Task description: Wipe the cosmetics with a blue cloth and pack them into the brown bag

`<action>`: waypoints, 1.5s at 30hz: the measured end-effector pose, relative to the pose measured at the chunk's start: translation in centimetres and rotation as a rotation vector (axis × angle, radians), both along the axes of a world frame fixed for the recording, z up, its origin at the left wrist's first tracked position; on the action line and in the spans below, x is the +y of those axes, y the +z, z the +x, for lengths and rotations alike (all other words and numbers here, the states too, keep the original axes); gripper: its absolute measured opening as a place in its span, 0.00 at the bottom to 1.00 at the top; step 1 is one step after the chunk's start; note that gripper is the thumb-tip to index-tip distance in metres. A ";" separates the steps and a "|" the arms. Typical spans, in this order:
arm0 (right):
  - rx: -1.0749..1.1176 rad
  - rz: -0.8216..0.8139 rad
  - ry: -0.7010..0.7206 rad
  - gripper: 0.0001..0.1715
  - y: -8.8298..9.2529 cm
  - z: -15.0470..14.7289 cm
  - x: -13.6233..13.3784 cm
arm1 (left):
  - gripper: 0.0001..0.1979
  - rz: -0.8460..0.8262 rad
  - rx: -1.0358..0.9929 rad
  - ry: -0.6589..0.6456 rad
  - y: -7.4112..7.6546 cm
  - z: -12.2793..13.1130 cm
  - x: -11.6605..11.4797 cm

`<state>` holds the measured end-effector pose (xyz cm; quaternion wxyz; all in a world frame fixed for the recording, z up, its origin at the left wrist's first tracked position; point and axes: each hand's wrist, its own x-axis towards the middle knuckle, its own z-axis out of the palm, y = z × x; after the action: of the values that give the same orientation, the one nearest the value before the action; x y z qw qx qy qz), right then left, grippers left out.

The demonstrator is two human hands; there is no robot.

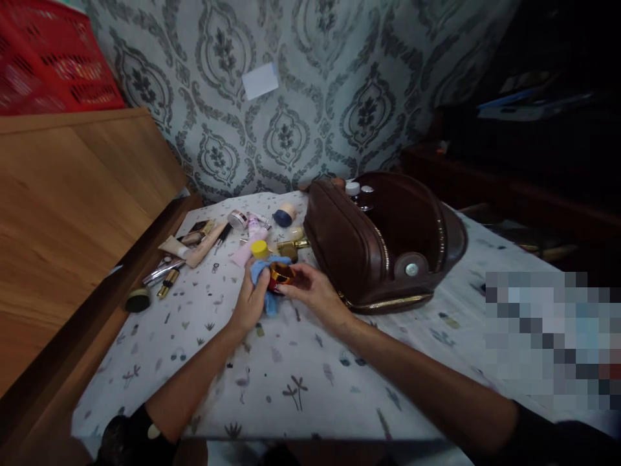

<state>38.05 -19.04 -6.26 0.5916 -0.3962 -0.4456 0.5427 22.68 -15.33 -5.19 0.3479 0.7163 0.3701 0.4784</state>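
Note:
Over the middle of the table, my left hand (250, 294) is closed on a blue cloth (268, 307) pressed against a small red jar with a gold lid (281, 275). My right hand (313, 291) grips the same jar from the other side, fingers round its edge. Just behind the cloth is a yellow cap (259, 248); what it belongs to is partly hidden. Right of my right hand stands a brown toiletry bag (339, 239), its top unzipped and wide apart. A white-capped bottle (352, 189) shows inside it.
Several cosmetics lie at the back left, among them a beige tube (206, 246), a round jar (237, 220) and a dark jar (138, 299) near the table's left edge. A wooden panel (87, 175) and a red basket (53, 58) stand left.

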 end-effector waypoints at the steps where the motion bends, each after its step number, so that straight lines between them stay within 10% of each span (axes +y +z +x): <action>1: 0.021 0.006 -0.003 0.29 0.1 0.0 0.0 | 0.17 0.002 0.008 -0.007 -0.1 0.0 -0.1; 14: -0.002 -0.123 0.283 0.29 0.4 0.1 -0.8 | 0.19 0.332 0.184 -0.310 1.2 -1.6 -0.6; 38: -0.203 0.036 0.292 0.33 -0.2 -0.4 -0.9 | 0.13 0.324 0.281 -0.135 1.5 -1.7 -1.5; 45: -0.125 0.294 0.106 0.35 1.3 -0.4 -1.9 | 0.25 -0.092 -0.035 0.205 2.2 0.1 -2.8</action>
<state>37.62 -20.96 -5.00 0.5849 -0.3143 -0.5764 0.4763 22.80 -18.15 -2.98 0.3362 0.6495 0.4567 0.5065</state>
